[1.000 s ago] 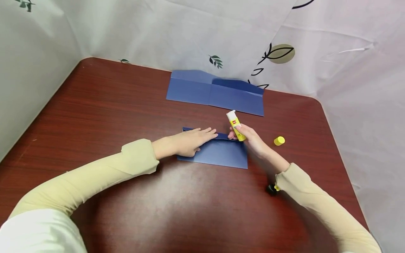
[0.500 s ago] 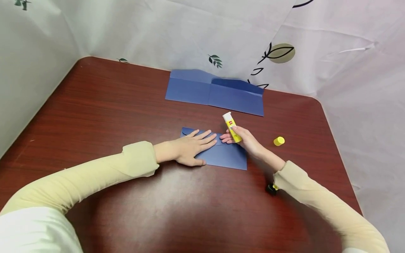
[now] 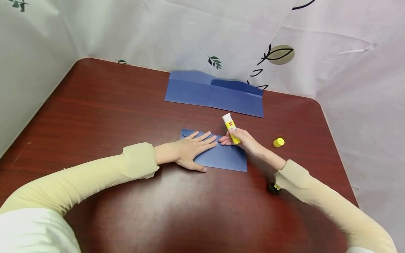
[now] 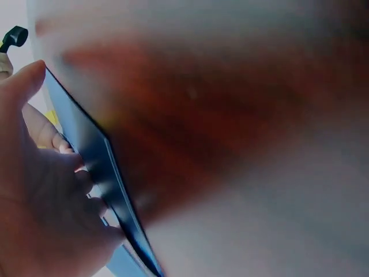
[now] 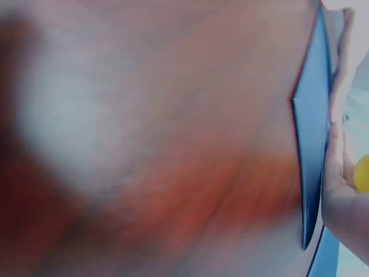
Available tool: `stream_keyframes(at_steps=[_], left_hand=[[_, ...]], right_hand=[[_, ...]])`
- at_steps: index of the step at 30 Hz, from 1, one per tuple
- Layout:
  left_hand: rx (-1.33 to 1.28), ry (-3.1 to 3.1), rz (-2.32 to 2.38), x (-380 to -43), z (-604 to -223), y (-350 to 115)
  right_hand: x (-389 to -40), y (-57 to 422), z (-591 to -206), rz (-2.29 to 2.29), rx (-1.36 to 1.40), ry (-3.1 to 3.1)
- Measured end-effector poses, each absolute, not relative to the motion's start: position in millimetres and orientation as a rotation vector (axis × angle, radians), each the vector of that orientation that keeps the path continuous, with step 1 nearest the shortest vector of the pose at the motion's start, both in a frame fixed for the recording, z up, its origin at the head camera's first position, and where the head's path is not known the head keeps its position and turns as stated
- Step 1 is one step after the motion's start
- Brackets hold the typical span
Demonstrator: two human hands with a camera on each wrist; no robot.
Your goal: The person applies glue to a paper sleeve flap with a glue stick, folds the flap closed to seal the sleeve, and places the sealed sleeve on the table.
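A blue envelope [image 3: 221, 158] lies on the table with its flap folded down along the far edge. My left hand [image 3: 193, 151] rests spread on its left part, fingers straight across the flap and thumb near the front edge. With my right hand [image 3: 245, 140] I grip a yellow and white glue stick [image 3: 232, 130], its white end uncapped and tilted up and away. The loose fingertips of that hand touch the flap beside the left fingertips. In the right wrist view the envelope [image 5: 314, 115] shows edge-on, with the yellow base of the glue stick [image 5: 363, 173] at the right.
A yellow cap [image 3: 278, 142] stands on the brown table [image 3: 110, 105] to the right. Two more blue envelopes [image 3: 188, 91] with raised flaps lie side by side at the far edge, against a white patterned curtain [image 3: 158, 31]. A small black object [image 3: 274, 189] sits by the right cuff.
The envelope's flap has gone from partly raised to flat. My left hand has spread out over it, and my right hand has shifted slightly left with the glue stick.
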State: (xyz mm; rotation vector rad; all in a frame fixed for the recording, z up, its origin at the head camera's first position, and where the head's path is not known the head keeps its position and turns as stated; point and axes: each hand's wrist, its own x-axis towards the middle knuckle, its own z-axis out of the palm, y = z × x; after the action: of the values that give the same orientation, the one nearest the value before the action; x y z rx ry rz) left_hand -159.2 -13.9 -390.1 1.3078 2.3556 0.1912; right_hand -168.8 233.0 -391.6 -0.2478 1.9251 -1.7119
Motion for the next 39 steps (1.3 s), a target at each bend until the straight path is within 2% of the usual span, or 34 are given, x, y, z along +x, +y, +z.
stream_keyframes(at_steps=[7,19,39], left_hand=[[1.344,2.347,0.188,-160,-386,-11],[1.332,2.342,0.195,-157,-389,-17],[1.207,2.460,0.253,-149,-386,-44]], right_hand=[[-176,226,-395,-1.729,-0.264,1.853],[-168,226,-403,-1.736,-0.370,1.971],[-167,241,-403,-1.752,-0.269,2.047]])
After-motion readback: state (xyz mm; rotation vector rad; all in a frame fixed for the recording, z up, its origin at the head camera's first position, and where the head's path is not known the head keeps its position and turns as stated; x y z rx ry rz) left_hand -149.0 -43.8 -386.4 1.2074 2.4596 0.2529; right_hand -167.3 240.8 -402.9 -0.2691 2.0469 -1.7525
